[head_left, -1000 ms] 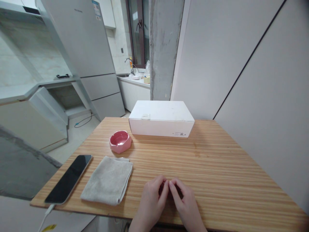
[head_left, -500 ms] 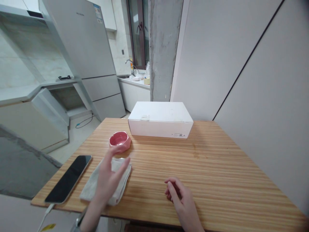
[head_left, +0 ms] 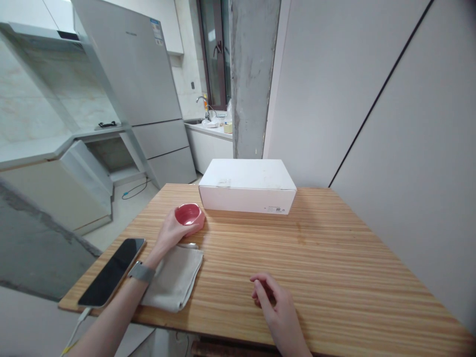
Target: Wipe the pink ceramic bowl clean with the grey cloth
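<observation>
My left hand (head_left: 171, 233) reaches across the wooden table (head_left: 334, 258) and wraps its fingers round the near side of a small pink dish (head_left: 190, 214). The forearm, with a grey wristband, passes over a folded grey cloth (head_left: 174, 280). My right hand (head_left: 273, 302) rests on the table near the front edge, its fingers loosely curled; something dark shows under them, too hidden to name. A closed white cardboard box (head_left: 248, 186) stands behind the dish.
A black phone (head_left: 111, 271) with a cable lies at the table's front left corner. Walls close the right side. Beyond the table stand a concrete pillar (head_left: 253, 74), a grey fridge (head_left: 145, 89) and kitchen counters.
My hands were together near the front edge. The left hand then swung left over the cloth and now grips the pink dish. The right hand stayed where it was.
</observation>
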Tool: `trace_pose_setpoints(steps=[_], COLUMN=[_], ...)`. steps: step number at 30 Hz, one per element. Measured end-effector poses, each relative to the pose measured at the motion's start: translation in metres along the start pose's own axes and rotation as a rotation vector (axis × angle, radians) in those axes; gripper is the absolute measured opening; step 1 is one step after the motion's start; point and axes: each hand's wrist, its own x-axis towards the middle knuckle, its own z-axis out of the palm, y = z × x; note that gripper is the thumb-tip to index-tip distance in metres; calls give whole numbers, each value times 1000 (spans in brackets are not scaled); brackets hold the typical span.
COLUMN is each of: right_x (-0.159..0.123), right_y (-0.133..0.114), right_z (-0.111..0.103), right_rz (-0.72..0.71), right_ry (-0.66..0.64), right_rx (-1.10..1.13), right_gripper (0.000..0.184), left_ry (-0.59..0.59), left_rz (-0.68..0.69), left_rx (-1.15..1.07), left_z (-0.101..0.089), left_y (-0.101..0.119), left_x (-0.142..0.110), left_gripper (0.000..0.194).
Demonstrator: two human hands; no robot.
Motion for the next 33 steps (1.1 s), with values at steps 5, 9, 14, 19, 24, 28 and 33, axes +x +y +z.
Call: trace_pose_setpoints(steps=[5,9,14,19,24,28,33], right_x=[0,1,1,0,0,1,1], right_y=[-3,-3,-2,0,0,0,1], right_z=[-1,-1,0,0,0,0,-2], right_rz=[-10,-7,-9,8,22,26,-7], right_ry=[15,12,-1,-6,-20,-27,-23], right_rx=[4,30,43,30,22,31,3], right_gripper=[38,37,35,36,37,37,36], left_ry=[-98,-215,-311,-322,-327,-370,-375], left_rz=[130,266,283,290,294,278,313], left_rx=[-106,-203,-235,-224,-202,-211,-64], left_z=[24,59,100,113,115,116,75], left_y=[45,81,99,105,106,101,97], left_x=[-17,-34,-45,-47,-44,-44,-56], left_gripper=[69,73,74,70,70,88,100])
